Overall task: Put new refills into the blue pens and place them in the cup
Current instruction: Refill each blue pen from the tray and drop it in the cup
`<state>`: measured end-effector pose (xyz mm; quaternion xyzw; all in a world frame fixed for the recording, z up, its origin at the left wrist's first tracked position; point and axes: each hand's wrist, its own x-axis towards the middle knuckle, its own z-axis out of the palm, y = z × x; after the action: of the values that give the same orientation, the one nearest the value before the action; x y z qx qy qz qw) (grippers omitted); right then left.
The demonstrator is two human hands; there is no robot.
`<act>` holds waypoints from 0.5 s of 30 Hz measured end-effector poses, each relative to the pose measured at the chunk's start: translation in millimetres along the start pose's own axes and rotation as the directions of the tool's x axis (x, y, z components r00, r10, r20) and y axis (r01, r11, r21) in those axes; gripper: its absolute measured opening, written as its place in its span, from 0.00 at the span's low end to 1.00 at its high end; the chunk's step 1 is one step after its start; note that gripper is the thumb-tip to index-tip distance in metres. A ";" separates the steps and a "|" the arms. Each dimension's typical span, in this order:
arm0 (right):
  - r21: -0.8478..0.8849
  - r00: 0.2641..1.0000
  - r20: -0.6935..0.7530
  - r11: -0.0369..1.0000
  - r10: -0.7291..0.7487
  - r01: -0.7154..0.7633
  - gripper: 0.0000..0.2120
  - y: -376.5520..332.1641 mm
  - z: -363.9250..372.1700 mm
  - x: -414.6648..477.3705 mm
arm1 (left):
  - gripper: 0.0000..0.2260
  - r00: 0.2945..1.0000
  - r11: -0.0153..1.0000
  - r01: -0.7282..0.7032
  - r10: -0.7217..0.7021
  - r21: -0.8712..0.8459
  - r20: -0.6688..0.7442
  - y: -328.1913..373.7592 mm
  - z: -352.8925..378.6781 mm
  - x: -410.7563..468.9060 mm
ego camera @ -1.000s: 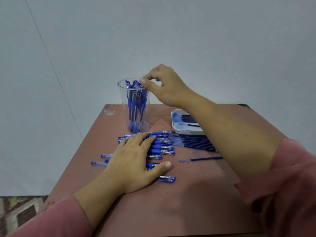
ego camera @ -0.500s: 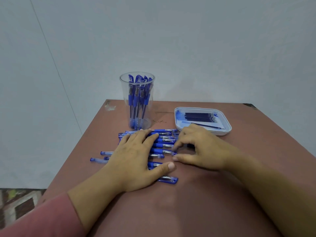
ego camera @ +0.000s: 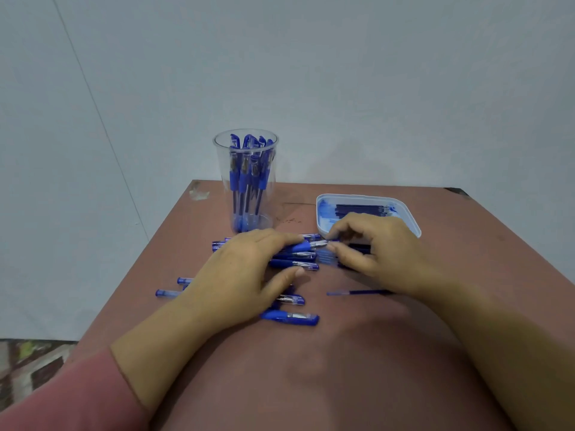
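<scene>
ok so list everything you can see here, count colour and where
cup: one, clear, upright at the table's far side
pens in cup: several, blue, standing
pens on table: about ten showing, blue, lying before the cup, partly under the left hand
tray: one, white, right of the cup
refills in tray: a bundle, dark blue
refills on table: a pile, blue, mostly hidden under the right hand
loose refill: one, dark blue, nearer than the pile
table: one, reddish-brown
wall: grey
floor: patterned, lower left
sleeve: one, pink, left arm
left hand: flat on the pens
right hand: fingers curled at a pen's tip
</scene>
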<state>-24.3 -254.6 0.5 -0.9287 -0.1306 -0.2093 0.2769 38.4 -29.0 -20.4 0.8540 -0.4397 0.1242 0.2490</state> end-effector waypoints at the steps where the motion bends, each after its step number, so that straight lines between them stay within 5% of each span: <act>1: 0.004 0.999 -0.042 1.000 -0.018 0.018 0.03 -0.1 -0.8 0.4 | 0.19 0.999 1.000 -0.011 0.010 -0.027 -0.031 0.2 0.0 2.5; 11: 0.101 0.988 -0.150 0.994 -0.029 0.044 0.14 -3.4 -0.4 -1.1 | 0.08 0.995 0.976 -0.006 -0.016 -0.218 -0.095 5.0 -6.2 31.5; 15: 0.075 0.988 -0.148 0.996 -0.035 0.046 0.10 1.8 2.3 -0.3 | 0.09 0.994 0.968 -0.028 0.001 -0.250 -0.106 3.7 1.6 27.5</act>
<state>-23.2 -254.8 -2.2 -0.8964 -0.1368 -0.2772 0.3177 51.4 -50.6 -8.7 0.8046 -0.4443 0.1141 0.3770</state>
